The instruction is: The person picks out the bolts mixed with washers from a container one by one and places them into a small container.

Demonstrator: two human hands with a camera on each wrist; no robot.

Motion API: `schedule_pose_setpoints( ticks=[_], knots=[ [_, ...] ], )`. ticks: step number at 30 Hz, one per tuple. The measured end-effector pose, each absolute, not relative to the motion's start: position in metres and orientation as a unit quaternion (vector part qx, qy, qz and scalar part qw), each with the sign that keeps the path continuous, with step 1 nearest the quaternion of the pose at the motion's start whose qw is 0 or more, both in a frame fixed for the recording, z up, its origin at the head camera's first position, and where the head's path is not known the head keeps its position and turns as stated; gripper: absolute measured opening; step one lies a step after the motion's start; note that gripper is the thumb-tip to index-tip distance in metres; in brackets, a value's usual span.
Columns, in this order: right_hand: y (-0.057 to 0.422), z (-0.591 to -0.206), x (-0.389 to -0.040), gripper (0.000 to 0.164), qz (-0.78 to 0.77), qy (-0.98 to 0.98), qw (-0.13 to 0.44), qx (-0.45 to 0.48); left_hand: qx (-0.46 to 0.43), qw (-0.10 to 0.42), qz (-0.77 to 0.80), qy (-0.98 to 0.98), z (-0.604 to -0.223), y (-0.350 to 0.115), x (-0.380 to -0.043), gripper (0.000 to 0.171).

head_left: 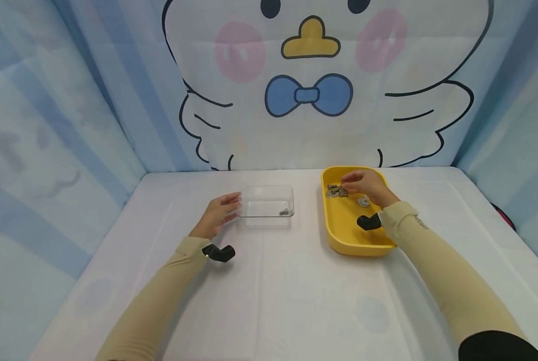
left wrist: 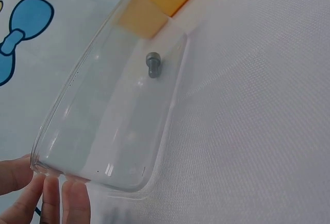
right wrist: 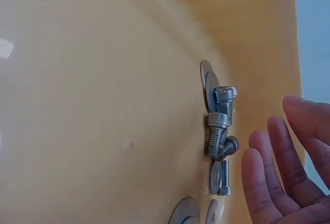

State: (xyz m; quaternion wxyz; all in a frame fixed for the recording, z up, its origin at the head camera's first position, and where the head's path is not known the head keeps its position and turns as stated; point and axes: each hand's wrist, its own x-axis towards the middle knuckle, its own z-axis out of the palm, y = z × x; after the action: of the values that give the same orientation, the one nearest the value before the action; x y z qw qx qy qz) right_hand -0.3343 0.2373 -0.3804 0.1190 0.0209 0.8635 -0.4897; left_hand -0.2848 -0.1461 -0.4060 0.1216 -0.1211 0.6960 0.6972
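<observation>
A clear plastic box (head_left: 266, 218) stands on the table with one socket-head bolt (left wrist: 153, 65) lying inside it. My left hand (head_left: 219, 213) is at the box's left end, its fairly straight fingertips (left wrist: 50, 198) touching the end wall. To the right, a yellow tray (head_left: 341, 225) holds several bolts (right wrist: 216, 131) and flat washers (right wrist: 184, 211), bunched toward its far left part. My right hand (head_left: 368, 185) hovers inside the tray beside the bolts. Its fingers (right wrist: 258, 183) are loosely spread, with nothing between them and the thumb.
A white cloth (head_left: 269, 301) covers the table. Behind it hangs a curtain (head_left: 305, 135) with a cartoon print, and blue-striped curtains (head_left: 48, 150) close off the sides. Another washer (head_left: 363, 201) lies apart in the tray, near my right wrist.
</observation>
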Motion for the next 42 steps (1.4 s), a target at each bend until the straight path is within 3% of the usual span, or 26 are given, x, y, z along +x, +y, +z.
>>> schedule_pose_setpoints(
  ticks=[42],
  knots=[
    [0.239,-0.394,-0.339,0.023,-0.394,0.907,0.144,0.024,-0.126,0.120,0.697,0.695,-0.406,-0.145,-0.284,0.045]
  ],
)
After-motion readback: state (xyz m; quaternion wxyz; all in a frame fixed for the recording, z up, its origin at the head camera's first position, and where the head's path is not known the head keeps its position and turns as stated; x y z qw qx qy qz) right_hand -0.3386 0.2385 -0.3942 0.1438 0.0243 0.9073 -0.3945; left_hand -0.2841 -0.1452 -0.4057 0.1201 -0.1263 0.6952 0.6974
